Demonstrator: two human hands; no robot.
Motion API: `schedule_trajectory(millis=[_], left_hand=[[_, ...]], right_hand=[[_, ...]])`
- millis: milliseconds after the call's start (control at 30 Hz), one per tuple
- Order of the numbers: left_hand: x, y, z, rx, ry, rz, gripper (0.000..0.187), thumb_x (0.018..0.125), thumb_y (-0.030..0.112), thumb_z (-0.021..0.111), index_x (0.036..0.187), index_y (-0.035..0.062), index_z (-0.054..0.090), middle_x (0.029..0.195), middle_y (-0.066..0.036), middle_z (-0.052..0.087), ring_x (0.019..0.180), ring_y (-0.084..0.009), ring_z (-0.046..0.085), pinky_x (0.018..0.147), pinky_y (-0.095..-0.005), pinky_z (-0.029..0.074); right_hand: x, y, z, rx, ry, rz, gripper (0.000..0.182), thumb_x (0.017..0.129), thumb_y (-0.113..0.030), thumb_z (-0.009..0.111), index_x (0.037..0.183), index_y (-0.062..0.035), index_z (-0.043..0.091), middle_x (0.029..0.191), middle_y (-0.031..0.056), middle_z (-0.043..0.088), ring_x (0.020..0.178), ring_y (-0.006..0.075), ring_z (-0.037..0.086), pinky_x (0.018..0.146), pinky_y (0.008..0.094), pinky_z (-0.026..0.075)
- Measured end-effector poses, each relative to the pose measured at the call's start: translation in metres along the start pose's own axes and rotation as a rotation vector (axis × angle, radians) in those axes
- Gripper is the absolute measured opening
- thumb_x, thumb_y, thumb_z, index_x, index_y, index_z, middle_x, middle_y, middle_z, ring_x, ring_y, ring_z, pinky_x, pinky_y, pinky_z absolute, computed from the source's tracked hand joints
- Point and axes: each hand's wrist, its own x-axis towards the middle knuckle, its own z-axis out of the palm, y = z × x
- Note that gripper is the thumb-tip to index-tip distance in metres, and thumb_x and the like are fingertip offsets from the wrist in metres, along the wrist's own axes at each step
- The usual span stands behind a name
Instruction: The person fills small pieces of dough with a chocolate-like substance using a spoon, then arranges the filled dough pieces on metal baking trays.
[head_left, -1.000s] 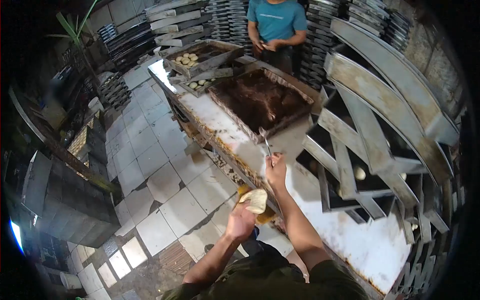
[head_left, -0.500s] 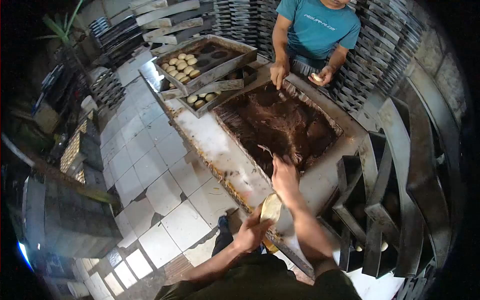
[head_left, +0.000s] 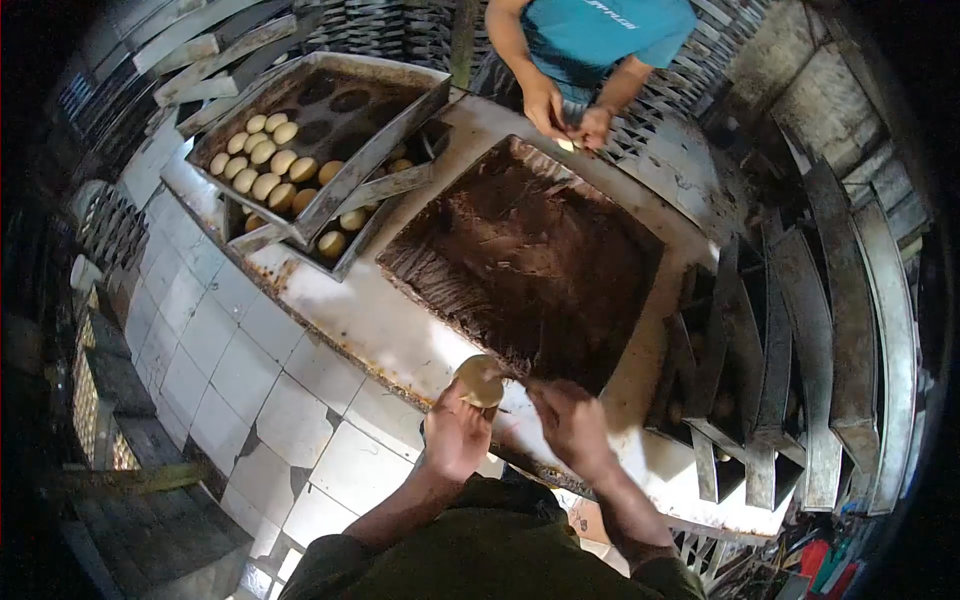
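A flat, pale round of dough [head_left: 480, 381] rests in the fingers of my left hand [head_left: 459, 436], above the table's near edge. My right hand [head_left: 574, 424] is closed around a thin spatula [head_left: 516, 379]; its tip, dark with brown paste, reaches the dough's right side. Motion blurs the tip, and my fingers hide the handle. Just beyond both hands lies a wide shallow tray [head_left: 407, 283] spread with dark brown paste [head_left: 540, 260].
Stacked metal trays [head_left: 330, 205] with pale dough balls [head_left: 264, 152] stand at the table's left. Across from me, a person in a teal shirt [head_left: 600, 35] holds a small dough piece [head_left: 566, 145]. More metal trays [head_left: 800, 330] lean at the right.
My right hand has moved back from the paste to the dough, bringing the spatula against it. My left hand has turned the dough flatter to view. The other person's hands have come together.
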Motion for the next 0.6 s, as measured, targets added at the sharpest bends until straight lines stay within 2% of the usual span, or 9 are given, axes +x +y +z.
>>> schedule_trajectory(millis=[67, 133, 233, 300, 400, 433, 500, 567, 600], left_hand=[[-0.012, 0.006, 0.027, -0.118, -0.269, -0.112, 0.034, 0.093, 0.02, 0.033, 0.115, -0.0014, 0.049, 0.105, -0.011, 0.057, 0.093, -0.0211, 0.056, 0.089, -0.0321, 0.043], [-0.031, 0.019, 0.06, -0.033, -0.108, -0.061, 0.034, 0.089, 0.018, 0.04, 0.113, -0.0048, 0.049, 0.106, -0.013, 0.056, 0.095, -0.0249, 0.055, 0.093, -0.041, 0.041], [-0.048, 0.015, 0.052, -0.08, -0.159, -0.044, 0.032, 0.087, 0.018, 0.044, 0.112, -0.0015, 0.052, 0.107, -0.015, 0.054, 0.098, -0.0258, 0.054, 0.094, -0.0417, 0.04], [-0.043, -0.001, 0.018, 0.053, -0.477, 0.147, 0.05, 0.083, 0.008, 0.048, 0.131, 0.0038, 0.034, 0.111, -0.017, 0.051, 0.104, -0.0262, 0.05, 0.095, -0.0438, 0.038], [-0.082, -0.044, 0.056, 0.346, -0.326, 0.263, 0.075, 0.078, -0.001, 0.051, 0.141, 0.0155, 0.013, 0.106, -0.014, 0.055, 0.101, -0.024, 0.051, 0.095, -0.043, 0.038], [-0.079, -0.058, 0.044, 0.31, -0.38, 0.181, 0.09, 0.077, -0.005, 0.052, 0.142, 0.0233, -0.002, 0.105, -0.011, 0.056, 0.099, -0.0221, 0.053, 0.088, -0.0413, 0.042], [-0.082, -0.093, 0.029, 0.251, -0.386, 0.11, 0.081, 0.077, 0.004, 0.058, 0.14, 0.0213, 0.01, 0.106, -0.012, 0.054, 0.093, -0.0232, 0.055, 0.08, -0.0399, 0.044], [-0.088, -0.122, 0.023, 0.156, -0.392, -0.017, 0.072, 0.074, 0.006, 0.058, 0.134, 0.0159, 0.021, 0.103, -0.013, 0.054, 0.09, -0.0262, 0.057, 0.078, -0.0403, 0.044], [-0.098, -0.136, 0.015, 0.18, -0.315, -0.025, 0.064, 0.071, 0.001, 0.05, 0.13, 0.0089, 0.026, 0.099, -0.014, 0.054, 0.087, -0.0269, 0.056, 0.076, -0.0399, 0.045]], right_hand=[[-0.013, 0.002, 0.016, 0.063, 0.076, -0.094, 0.028, 0.075, 0.004, 0.059, 0.101, -0.0055, 0.063, 0.076, 0.0138, 0.057, 0.069, 0.0264, 0.054, 0.059, 0.0342, 0.045], [-0.032, 0.025, 0.026, 0.049, 0.145, -0.088, 0.035, 0.074, 0.009, 0.058, 0.106, -0.0039, 0.061, 0.079, 0.0128, 0.056, 0.074, 0.0235, 0.052, 0.062, 0.0315, 0.044], [-0.064, 0.09, 0.029, 0.141, 0.247, -0.028, 0.036, 0.075, 0.01, 0.054, 0.108, -0.0026, 0.06, 0.081, 0.0108, 0.055, 0.078, 0.0233, 0.053, 0.065, 0.0302, 0.044], [-0.093, 0.139, 0.04, 0.352, 0.33, 0.158, 0.033, 0.081, 0.006, 0.048, 0.111, -0.0039, 0.059, 0.084, 0.0128, 0.056, 0.08, 0.0237, 0.053, 0.069, 0.0306, 0.044], [-0.118, 0.155, 0.025, 0.081, 0.225, 0.099, 0.034, 0.084, 0.003, 0.047, 0.115, -0.0052, 0.057, 0.087, 0.0131, 0.055, 0.083, 0.0243, 0.052, 0.074, 0.0322, 0.043], [-0.131, 0.181, 0.045, 0.345, 0.182, 0.226, 0.04, 0.08, 0.006, 0.051, 0.118, -0.004, 0.054, 0.09, 0.0134, 0.055, 0.086, 0.0278, 0.051, 0.074, 0.0334, 0.044], [-0.133, 0.173, 0.035, 0.353, 0.19, 0.199, 0.038, 0.08, 0.004, 0.052, 0.117, -0.0036, 0.054, 0.089, 0.014, 0.055, 0.086, 0.0277, 0.051, 0.074, 0.0345, 0.044], [-0.124, 0.148, 0.004, -0.026, 0.384, -0.123, 0.022, 0.084, -0.006, 0.054, 0.105, -0.0007, 0.057, 0.079, 0.0113, 0.057, 0.074, 0.0226, 0.055, 0.064, 0.0321, 0.045], [-0.128, 0.156, 0.011, 0.226, 0.346, -0.119, 0.02, 0.09, -0.017, 0.051, 0.095, 0.0005, 0.059, 0.069, 0.0079, 0.058, 0.057, 0.017, 0.055, 0.052, 0.0266, 0.044]])
